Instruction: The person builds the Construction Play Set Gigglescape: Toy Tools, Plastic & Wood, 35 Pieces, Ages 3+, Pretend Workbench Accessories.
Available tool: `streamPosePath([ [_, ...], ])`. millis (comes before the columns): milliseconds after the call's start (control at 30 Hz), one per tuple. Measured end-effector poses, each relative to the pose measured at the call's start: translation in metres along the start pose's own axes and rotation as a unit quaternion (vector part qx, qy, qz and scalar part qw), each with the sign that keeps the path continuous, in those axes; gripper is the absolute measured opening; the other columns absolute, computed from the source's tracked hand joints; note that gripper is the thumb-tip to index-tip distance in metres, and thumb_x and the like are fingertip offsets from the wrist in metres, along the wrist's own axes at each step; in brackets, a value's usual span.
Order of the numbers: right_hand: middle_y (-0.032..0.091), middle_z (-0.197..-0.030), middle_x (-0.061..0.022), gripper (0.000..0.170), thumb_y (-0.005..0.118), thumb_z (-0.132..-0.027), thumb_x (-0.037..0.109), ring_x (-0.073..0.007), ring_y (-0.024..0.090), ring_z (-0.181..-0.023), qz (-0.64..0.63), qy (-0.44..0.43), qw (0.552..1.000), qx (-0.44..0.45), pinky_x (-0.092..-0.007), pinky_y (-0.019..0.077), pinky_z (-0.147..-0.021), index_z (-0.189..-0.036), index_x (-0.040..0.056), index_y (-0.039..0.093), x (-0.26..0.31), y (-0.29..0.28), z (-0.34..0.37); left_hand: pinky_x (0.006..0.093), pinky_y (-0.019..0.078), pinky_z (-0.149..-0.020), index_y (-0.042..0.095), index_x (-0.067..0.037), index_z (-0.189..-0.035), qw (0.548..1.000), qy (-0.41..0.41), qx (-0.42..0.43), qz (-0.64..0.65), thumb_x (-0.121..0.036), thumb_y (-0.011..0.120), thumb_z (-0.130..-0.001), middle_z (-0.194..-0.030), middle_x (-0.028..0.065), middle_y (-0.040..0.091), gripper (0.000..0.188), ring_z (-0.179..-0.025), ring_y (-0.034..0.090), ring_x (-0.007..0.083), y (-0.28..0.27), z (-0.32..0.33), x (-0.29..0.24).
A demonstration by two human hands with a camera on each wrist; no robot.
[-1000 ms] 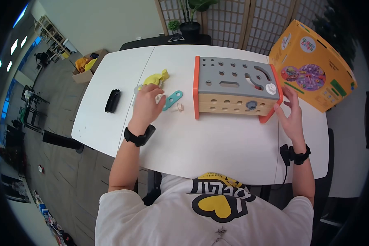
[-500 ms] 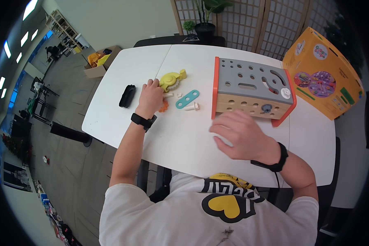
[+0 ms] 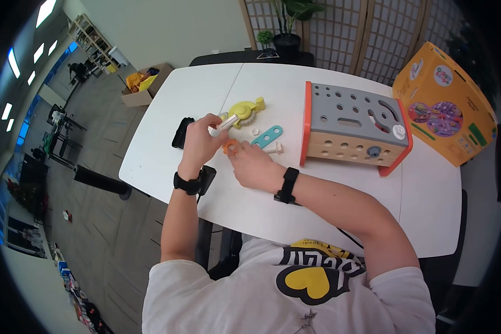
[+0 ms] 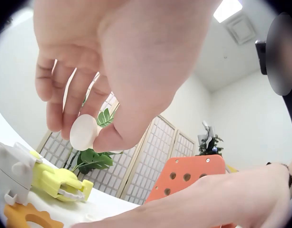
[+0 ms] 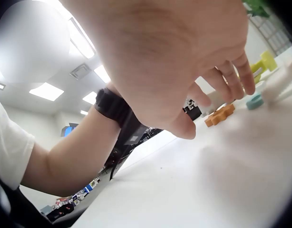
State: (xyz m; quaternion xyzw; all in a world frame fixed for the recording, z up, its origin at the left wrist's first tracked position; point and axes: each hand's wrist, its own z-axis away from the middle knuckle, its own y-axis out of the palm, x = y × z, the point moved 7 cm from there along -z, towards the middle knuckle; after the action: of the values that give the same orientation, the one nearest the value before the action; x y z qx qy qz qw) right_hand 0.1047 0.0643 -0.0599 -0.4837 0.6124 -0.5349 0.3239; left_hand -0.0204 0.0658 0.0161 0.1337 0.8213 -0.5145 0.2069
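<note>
My left hand [image 3: 200, 142] pinches a white toy bolt [image 3: 224, 125] between thumb and fingers, above the table. Its round white head [image 4: 83, 132] faces the left wrist camera. Low over the table, my right hand [image 3: 254, 165] reaches across with its fingers slightly bent. Its fingertips are right by an orange toy gear [image 5: 220, 115], which lies flat on the table. A teal strip with holes [image 3: 268, 136] and a second, pale bolt [image 3: 276, 148] lie just beyond the right hand. Behind the left hand is a yellow toy with a grey toothed edge [image 3: 242, 113].
A toy workbench [image 3: 353, 125] with a grey perforated top and orange ends stands right of the hands. Behind it leans a large orange box [image 3: 445, 106]. A black case [image 3: 182, 132] lies left of the left hand, and a small white nut [image 3: 255, 132] sits near the strip.
My left hand has picked up the white bolt from among the parts. My right hand has left the workbench's right end and swung left to the orange gear.
</note>
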Motion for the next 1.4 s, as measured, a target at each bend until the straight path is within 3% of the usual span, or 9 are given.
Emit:
streamPosePath([
  [67, 0.067, -0.114, -0.0236, 0.049, 0.063, -0.085, 0.011, -0.0312, 0.063, -0.104, 0.081, -0.007, 0.989, -0.123, -0.0385, 0.0519, -0.086, -0.128, -0.0133, 0.06, 0.008, 0.006, -0.008, 0.034, 0.0552, -0.072, 0.074, -0.001, -0.103, 0.999, 0.02, -0.028, 0.028, -0.016, 0.082, -0.08, -0.09, 0.0128, 0.076, 0.028, -0.079, 0.072, 0.0246, -0.004, 0.001, -0.001],
  [200, 0.067, -0.114, -0.0211, 0.035, 0.066, -0.086, 0.011, -0.0296, 0.063, -0.103, 0.161, 0.002, 0.984, -0.081, -0.0371, 0.0515, -0.086, -0.115, -0.0082, 0.069, 0.011, 0.016, -0.011, 0.0307, 0.0523, -0.076, 0.074, -0.002, -0.103, 0.998, -0.041, -0.014, 0.05, -0.016, 0.082, -0.083, -0.093, 0.0073, 0.076, 0.026, -0.082, 0.067, 0.0171, -0.009, 0.007, -0.006],
  [500, 0.063, -0.104, -0.0181, 0.02, 0.067, -0.088, 0.008, -0.0289, 0.065, -0.092, 0.071, -0.002, 0.998, 0.0, -0.0394, 0.0545, -0.082, -0.103, -0.005, 0.066, 0.0, 0.002, 0.002, 0.0271, 0.0513, -0.07, 0.075, 0.0, -0.11, 0.985, -0.01, -0.031, 0.17, -0.013, 0.08, -0.086, -0.088, 0.0072, 0.075, 0.028, -0.077, 0.064, 0.0125, -0.013, 0.015, -0.017],
  [600, 0.064, -0.11, -0.0206, 0.017, 0.065, -0.095, 0.011, -0.031, 0.067, -0.1, -0.093, 0.06, 0.994, -0.016, -0.038, 0.0547, -0.085, -0.105, -0.0024, 0.067, -0.01, -0.007, 0.003, 0.0256, 0.051, -0.071, 0.074, 0.002, -0.112, 0.972, -0.02, -0.047, 0.229, -0.008, 0.078, -0.088, -0.091, 0.007, 0.074, 0.026, -0.076, 0.061, 0.0108, -0.02, 0.018, -0.024],
  [700, 0.066, -0.116, -0.0168, 0.02, 0.061, -0.103, 0.019, -0.0269, 0.067, -0.107, -0.435, 0.2, 0.878, 0.009, -0.0371, 0.0548, -0.089, -0.111, 0.0005, 0.065, -0.034, -0.055, 0.01, 0.0233, 0.0488, -0.07, 0.073, 0.003, -0.11, 0.951, -0.02, -0.085, 0.297, -0.004, 0.076, -0.091, -0.09, 0.0036, 0.07, 0.02, -0.075, 0.058, 0.0085, -0.032, 0.023, -0.027],
  [833, 0.063, -0.122, -0.0082, 0.027, 0.057, -0.107, 0.024, -0.0174, 0.061, -0.113, -0.767, 0.226, 0.583, -0.141, -0.038, 0.0527, -0.096, -0.123, 0.0033, 0.056, -0.058, -0.065, 0.018, 0.0226, 0.047, -0.069, 0.072, 0.004, -0.108, 0.944, -0.024, -0.12, 0.308, -0.002, 0.073, -0.091, -0.086, 0.0014, 0.067, 0.017, -0.074, 0.055, 0.0072, -0.049, 0.03, -0.039],
  [933, 0.062, -0.125, -0.0101, 0.027, 0.056, -0.106, 0.023, -0.0188, 0.059, -0.117, -0.818, 0.18, 0.502, -0.216, -0.04, 0.0509, -0.1, -0.126, 0.0041, 0.053, -0.059, -0.082, 0.024, 0.023, 0.0453, -0.067, 0.073, 0.003, -0.103, 0.952, -0.019, -0.119, 0.283, -0.004, 0.074, -0.089, -0.083, 0.0018, 0.067, 0.016, -0.072, 0.054, 0.0073, -0.054, 0.033, -0.053],
  [1133, 0.063, -0.13, -0.0162, 0.038, 0.062, -0.104, 0.02, -0.0188, 0.06, -0.119, -0.836, 0.125, 0.484, -0.225, -0.0365, 0.0482, -0.102, -0.134, 0.005, 0.043, -0.054, -0.105, 0.038, 0.0238, 0.0448, -0.064, 0.075, 0.001, -0.101, 0.967, 0.029, -0.142, 0.209, -0.009, 0.082, -0.083, -0.082, 0.0043, 0.072, 0.021, -0.07, 0.057, 0.0091, -0.054, 0.036, -0.088],
  [1400, 0.063, -0.134, -0.0243, 0.052, 0.065, -0.101, 0.008, -0.0243, 0.061, -0.125, -0.83, 0.059, 0.51, -0.218, -0.0399, 0.0482, -0.105, -0.141, 0.0048, 0.032, -0.043, -0.115, 0.057, 0.0237, 0.047, -0.063, 0.068, -0.002, -0.103, 0.967, 0.084, -0.146, 0.193, -0.025, 0.099, -0.07, -0.092, 0.0022, 0.071, 0.051, -0.075, 0.06, 0.0084, -0.038, 0.036, -0.107],
])
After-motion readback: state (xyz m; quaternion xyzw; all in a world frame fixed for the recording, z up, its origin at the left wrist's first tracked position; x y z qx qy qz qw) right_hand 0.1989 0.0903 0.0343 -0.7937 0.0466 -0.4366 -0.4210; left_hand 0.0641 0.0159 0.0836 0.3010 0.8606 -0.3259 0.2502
